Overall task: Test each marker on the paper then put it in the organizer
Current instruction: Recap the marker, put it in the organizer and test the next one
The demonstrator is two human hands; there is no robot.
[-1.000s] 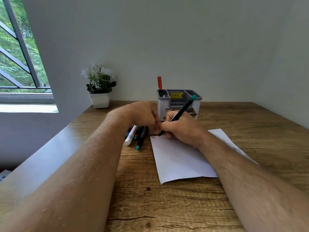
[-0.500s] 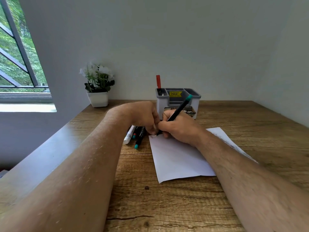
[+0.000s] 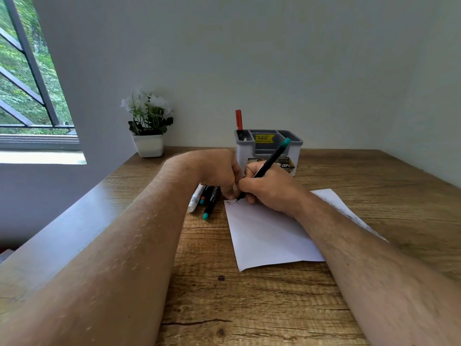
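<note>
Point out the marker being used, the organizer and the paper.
marker [image 3: 270, 159], head view, on its black barrel above the right hand.
organizer [image 3: 243, 153], head view, on its pale front wall.
paper [image 3: 264, 236], head view, on its bare middle.

Your single head camera looked forward and down along both forearms at the counter; the wall filled the upper frame, the window the upper left.
</note>
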